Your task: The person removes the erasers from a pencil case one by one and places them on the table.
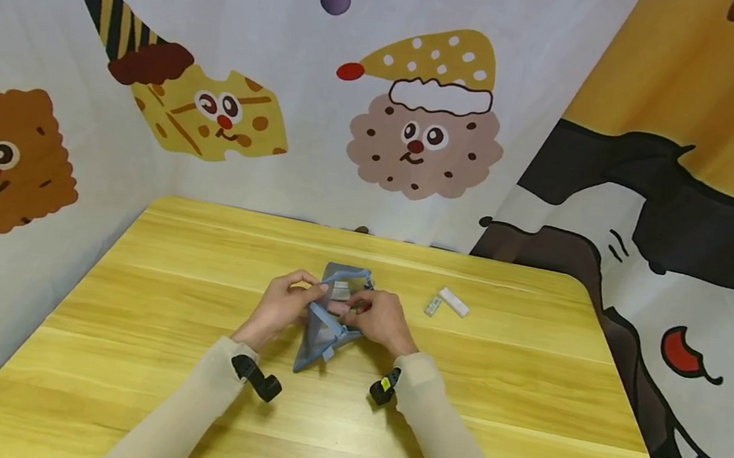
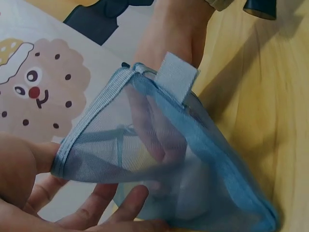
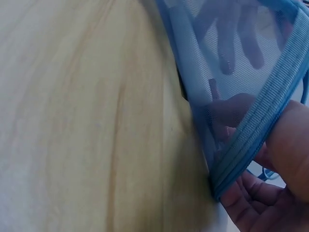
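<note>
Pale sleeves come up from the bottom edge of my head view, closest to the lens, each with a black wrist camera strapped near the cuff. Between the two hands, just below the middle of that frame, I have the blue mesh pouch, its mouth spread apart and one pointed corner slanting toward the lower left. A pale item shows in its opening, too small for me to make out. My left wrist view gives me a blank white label sticking out by the blue edging.

On the pouch's left side, the left hand pinches the rim, its other fingers spread under the mesh. At the opposite side, the right hand has its fingers inside the pouch; I cannot tell whether they grip anything.

Right of the hands, a white block and a smaller greyish piece lie close together on the wooden table. Across the top of the frame I see a backdrop printed with cartoon faces, among them a cheese wedge and a hatted biscuit.
</note>
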The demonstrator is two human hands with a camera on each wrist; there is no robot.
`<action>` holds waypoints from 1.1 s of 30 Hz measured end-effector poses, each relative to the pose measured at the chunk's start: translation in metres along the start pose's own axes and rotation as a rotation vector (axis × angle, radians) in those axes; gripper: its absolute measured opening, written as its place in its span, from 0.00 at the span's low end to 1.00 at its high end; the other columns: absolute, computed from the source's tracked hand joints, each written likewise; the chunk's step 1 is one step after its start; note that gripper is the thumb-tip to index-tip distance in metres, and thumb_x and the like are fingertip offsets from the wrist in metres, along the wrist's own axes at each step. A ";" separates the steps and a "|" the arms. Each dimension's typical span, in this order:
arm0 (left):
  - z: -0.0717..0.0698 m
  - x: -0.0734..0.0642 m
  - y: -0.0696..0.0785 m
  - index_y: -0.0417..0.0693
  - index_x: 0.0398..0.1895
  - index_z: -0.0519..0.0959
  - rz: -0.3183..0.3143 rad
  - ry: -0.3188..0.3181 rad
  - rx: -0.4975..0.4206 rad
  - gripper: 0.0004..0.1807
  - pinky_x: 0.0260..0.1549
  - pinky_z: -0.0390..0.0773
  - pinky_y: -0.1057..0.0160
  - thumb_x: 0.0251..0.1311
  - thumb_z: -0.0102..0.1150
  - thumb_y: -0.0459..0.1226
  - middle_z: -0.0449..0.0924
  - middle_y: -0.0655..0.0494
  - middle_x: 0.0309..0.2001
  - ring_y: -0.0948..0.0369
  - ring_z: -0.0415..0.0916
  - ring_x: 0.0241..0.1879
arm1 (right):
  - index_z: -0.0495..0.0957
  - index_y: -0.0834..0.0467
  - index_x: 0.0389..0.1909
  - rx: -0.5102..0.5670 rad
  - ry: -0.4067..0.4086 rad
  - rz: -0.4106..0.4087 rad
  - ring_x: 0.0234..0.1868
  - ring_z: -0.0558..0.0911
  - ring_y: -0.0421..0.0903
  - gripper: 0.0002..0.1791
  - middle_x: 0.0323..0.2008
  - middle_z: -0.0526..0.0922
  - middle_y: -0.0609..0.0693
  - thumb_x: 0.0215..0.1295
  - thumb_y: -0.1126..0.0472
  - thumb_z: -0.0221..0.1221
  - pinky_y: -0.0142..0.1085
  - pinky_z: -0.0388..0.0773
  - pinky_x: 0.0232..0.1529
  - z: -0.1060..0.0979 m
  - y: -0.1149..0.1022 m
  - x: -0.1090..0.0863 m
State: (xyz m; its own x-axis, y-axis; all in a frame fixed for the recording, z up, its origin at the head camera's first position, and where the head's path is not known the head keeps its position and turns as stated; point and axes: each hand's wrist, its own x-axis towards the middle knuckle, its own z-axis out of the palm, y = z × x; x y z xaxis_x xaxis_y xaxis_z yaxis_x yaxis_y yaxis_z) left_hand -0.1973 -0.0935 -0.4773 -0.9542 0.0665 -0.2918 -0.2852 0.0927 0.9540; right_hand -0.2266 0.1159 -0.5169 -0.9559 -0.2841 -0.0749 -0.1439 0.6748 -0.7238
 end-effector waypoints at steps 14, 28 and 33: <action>-0.007 0.000 -0.008 0.61 0.64 0.81 0.008 -0.024 0.007 0.18 0.45 0.87 0.55 0.74 0.58 0.45 0.81 0.43 0.55 0.58 0.85 0.43 | 0.89 0.47 0.43 0.187 0.050 -0.016 0.34 0.83 0.42 0.11 0.34 0.87 0.46 0.60 0.52 0.74 0.36 0.82 0.38 -0.007 0.010 -0.008; -0.003 0.000 -0.008 0.61 0.62 0.83 -0.002 0.008 0.007 0.17 0.47 0.87 0.54 0.73 0.60 0.44 0.85 0.45 0.53 0.59 0.85 0.41 | 0.88 0.45 0.43 0.256 0.108 -0.037 0.37 0.84 0.45 0.10 0.36 0.87 0.46 0.61 0.55 0.74 0.38 0.84 0.41 -0.027 0.010 -0.020; -0.002 -0.001 -0.007 0.60 0.63 0.82 -0.010 0.004 -0.005 0.17 0.46 0.88 0.54 0.73 0.60 0.43 0.85 0.45 0.52 0.60 0.85 0.40 | 0.88 0.47 0.45 0.247 0.129 -0.034 0.37 0.84 0.44 0.11 0.37 0.88 0.47 0.62 0.55 0.73 0.37 0.83 0.40 -0.035 0.010 -0.026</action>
State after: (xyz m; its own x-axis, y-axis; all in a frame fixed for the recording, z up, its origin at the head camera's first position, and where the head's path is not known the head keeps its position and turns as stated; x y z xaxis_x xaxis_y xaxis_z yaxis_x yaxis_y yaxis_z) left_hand -0.1948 -0.0964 -0.4841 -0.9516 0.0619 -0.3009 -0.2951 0.0884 0.9514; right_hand -0.2117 0.1540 -0.4978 -0.9785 -0.2041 0.0283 -0.1243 0.4754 -0.8709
